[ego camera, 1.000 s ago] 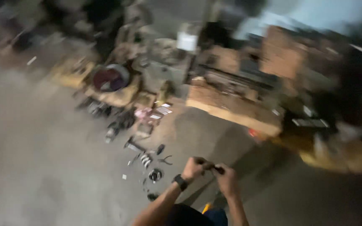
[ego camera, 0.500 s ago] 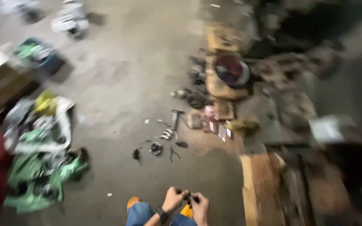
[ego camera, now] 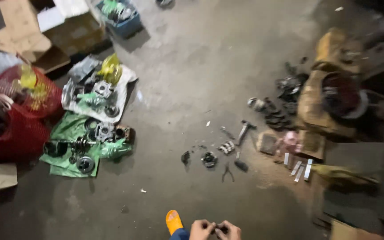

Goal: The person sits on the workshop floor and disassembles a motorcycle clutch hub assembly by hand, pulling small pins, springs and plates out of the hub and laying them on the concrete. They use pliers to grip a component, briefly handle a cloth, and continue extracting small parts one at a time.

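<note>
The view is sweeping leftward compared with a moment ago, so the red mesh sack (ego camera: 21, 120) and green sheet (ego camera: 70, 146) of engine parts are now lying in sight across the concrete floor (ego camera: 192, 66), while both hands are staying together low in frame, suggesting the same fiddling is continuing. One hammer (ego camera: 244, 130) and one pair of pliers (ego camera: 228, 172) are lying mid-floor. The left hand (ego camera: 202, 230) and right hand (ego camera: 229, 230) are pinching a small dark part (ego camera: 216, 229) between them, beside one orange shoe (ego camera: 174, 221).
</note>
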